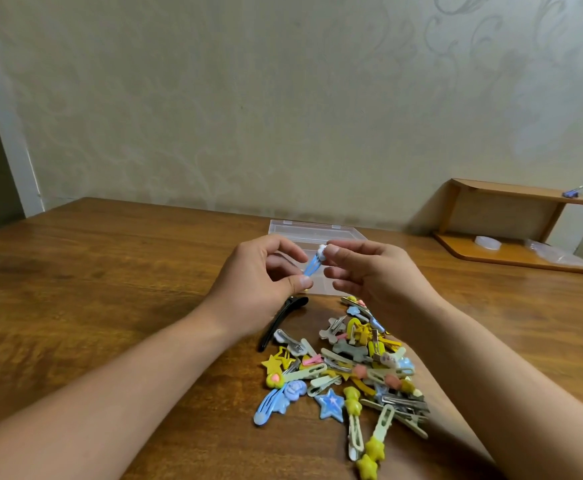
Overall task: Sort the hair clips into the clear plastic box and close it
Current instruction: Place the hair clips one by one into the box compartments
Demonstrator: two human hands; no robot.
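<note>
A blue hair clip (312, 264) with a white end is held up between both hands, just in front of the clear plastic box (312, 230). My left hand (260, 280) pinches its lower end with thumb and fingers. My right hand (373, 275) pinches the white top end. The box stands open on the wooden table (110, 271), partly hidden behind my hands. A pile of colourful hair clips (349, 372) lies on the table below my hands, between my forearms. A long black clip (281, 323) lies at the pile's left edge, under my left wrist.
A wooden corner shelf (515, 230) stands at the back right, with a small purple clip (572, 192) on its top board and a clear round item (487, 242) on its base. A papered wall rises behind the table.
</note>
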